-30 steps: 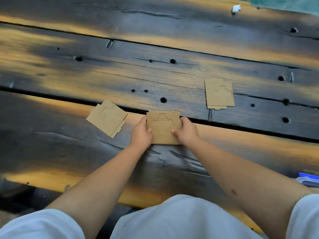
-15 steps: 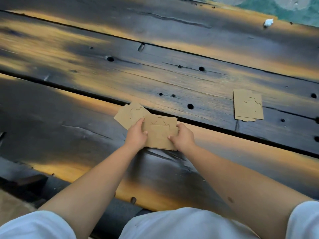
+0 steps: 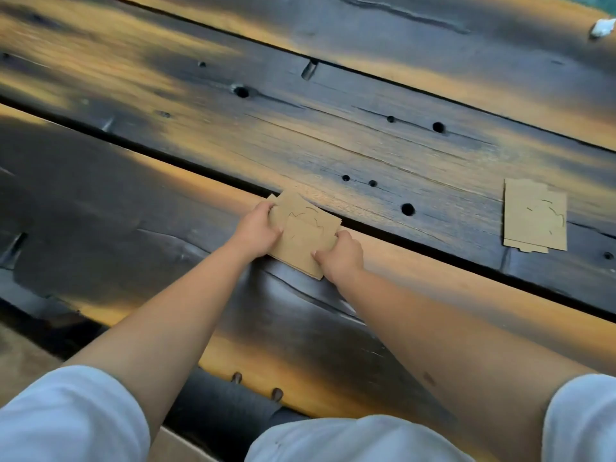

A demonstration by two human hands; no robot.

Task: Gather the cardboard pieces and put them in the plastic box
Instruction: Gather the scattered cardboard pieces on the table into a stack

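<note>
A pile of brown cardboard pieces (image 3: 301, 230) lies on the dark wooden table (image 3: 333, 145), near its middle. My left hand (image 3: 255, 228) grips the pile's left edge, fingers curled over it. The pile's near right corner is held by my right hand (image 3: 340, 256). The pieces overlap loosely, the upper one turned at an angle. A second small stack of cardboard pieces (image 3: 535, 216) rests flat on the table at the right, apart from both hands. No plastic box shows in this view.
The table is made of wide planks with dark gaps and several drilled holes. A small white scrap (image 3: 601, 28) lies at the far right corner. The table's near edge runs across the bottom, just above my lap.
Both hands slid the middle cardboard pile left until it overlapped the left pile; the two now sit together between my hands. The camera view swung left, so the right stack appears farther right.
</note>
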